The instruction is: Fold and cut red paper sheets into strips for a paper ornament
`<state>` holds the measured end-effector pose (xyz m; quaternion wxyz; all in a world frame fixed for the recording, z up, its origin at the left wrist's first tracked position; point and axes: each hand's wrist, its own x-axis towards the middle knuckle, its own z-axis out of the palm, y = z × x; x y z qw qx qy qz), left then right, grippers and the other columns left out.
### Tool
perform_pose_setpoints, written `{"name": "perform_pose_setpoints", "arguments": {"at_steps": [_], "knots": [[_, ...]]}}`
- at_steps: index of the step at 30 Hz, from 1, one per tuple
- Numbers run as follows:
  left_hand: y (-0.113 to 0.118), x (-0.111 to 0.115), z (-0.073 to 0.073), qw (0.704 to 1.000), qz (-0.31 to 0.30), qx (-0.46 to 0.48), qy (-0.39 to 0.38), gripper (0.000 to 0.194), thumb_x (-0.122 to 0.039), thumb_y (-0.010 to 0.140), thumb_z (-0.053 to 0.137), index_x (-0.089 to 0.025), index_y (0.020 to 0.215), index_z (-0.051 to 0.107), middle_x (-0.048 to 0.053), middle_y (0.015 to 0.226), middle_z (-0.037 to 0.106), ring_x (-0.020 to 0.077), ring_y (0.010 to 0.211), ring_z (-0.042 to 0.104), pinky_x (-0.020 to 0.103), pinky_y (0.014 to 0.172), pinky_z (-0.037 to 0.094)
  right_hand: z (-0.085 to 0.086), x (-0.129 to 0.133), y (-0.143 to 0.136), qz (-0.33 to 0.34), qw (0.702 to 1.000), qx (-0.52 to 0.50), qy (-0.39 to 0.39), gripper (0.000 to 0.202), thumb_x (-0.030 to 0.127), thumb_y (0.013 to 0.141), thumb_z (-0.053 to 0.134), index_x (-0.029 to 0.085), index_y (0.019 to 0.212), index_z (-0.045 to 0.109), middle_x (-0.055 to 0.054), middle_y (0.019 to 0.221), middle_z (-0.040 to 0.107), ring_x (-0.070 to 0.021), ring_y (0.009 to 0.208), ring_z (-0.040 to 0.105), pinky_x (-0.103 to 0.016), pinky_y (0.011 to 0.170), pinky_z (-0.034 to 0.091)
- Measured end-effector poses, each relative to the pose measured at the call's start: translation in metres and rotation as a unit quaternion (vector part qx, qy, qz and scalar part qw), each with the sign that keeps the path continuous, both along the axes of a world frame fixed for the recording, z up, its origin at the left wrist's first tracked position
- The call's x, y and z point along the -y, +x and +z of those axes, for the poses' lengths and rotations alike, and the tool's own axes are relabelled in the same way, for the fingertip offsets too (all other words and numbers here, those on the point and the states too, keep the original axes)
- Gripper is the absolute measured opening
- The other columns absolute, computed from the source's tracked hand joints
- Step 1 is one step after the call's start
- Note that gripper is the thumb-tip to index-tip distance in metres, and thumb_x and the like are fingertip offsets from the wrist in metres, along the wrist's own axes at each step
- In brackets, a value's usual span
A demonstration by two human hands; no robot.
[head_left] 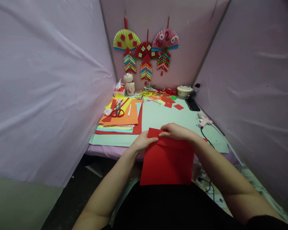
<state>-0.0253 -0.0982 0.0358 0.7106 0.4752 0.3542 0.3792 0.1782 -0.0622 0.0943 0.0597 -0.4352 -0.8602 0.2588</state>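
A large sheet of red paper (168,163) hangs from the table's front edge down toward my lap, with its top part folded over in a strip. My left hand (145,140) pinches the sheet near its upper left corner, thumb on the front. Close beside it, my right hand (174,131) grips the top edge, fingers bent over the fold and thumb pointing left. Both thumbs almost meet on the red paper.
Coloured paper sheets (132,115) with red-handled scissors (117,112) lie at left. A glue gun (204,120) and phone (192,104) are at right. Paper scraps (153,95), a jar (129,84) and a bowl (184,91) stand behind. Paper fans (146,51) hang on the wall.
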Motion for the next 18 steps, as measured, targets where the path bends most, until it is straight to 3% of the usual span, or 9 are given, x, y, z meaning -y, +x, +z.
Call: {"name": "perform_pose_setpoints", "arguments": {"at_steps": [7, 12, 18], "knots": [[-0.001, 0.015, 0.007, 0.994, -0.059, 0.047, -0.074, 0.048, -0.031, 0.064, 0.083, -0.010, 0.105, 0.068, 0.014, 0.100, 0.073, 0.0245, 0.087, 0.069, 0.036, 0.082, 0.052, 0.001, -0.003, 0.017, 0.023, 0.996, -0.040, -0.083, 0.041, 0.057, 0.083, 0.051, 0.018, 0.069, 0.051, 0.004, 0.064, 0.045, -0.0121, 0.061, 0.037, -0.026, 0.058, 0.030], [0.007, 0.020, -0.003, 0.995, -0.025, 0.048, -0.087, 0.045, -0.037, 0.062, 0.084, -0.009, 0.095, 0.070, 0.011, 0.086, 0.074, 0.0245, 0.080, 0.070, 0.035, 0.078, 0.052, -0.006, -0.001, 0.024, 0.003, 0.994, -0.056, -0.095, 0.041, 0.057, 0.081, 0.054, 0.019, 0.068, 0.050, 0.005, 0.063, 0.043, -0.0118, 0.061, 0.035, -0.026, 0.058, 0.029], [0.012, 0.023, -0.006, 0.999, 0.001, 0.001, -0.050, 0.041, -0.040, 0.066, 0.079, -0.012, 0.095, 0.071, 0.009, 0.084, 0.074, 0.0250, 0.077, 0.070, 0.035, 0.072, 0.052, -0.008, 0.003, 0.027, -0.001, 0.991, -0.079, -0.110, 0.039, 0.056, 0.081, 0.055, 0.018, 0.071, 0.053, 0.004, 0.065, 0.047, -0.0117, 0.062, 0.038, -0.026, 0.058, 0.030]]}}
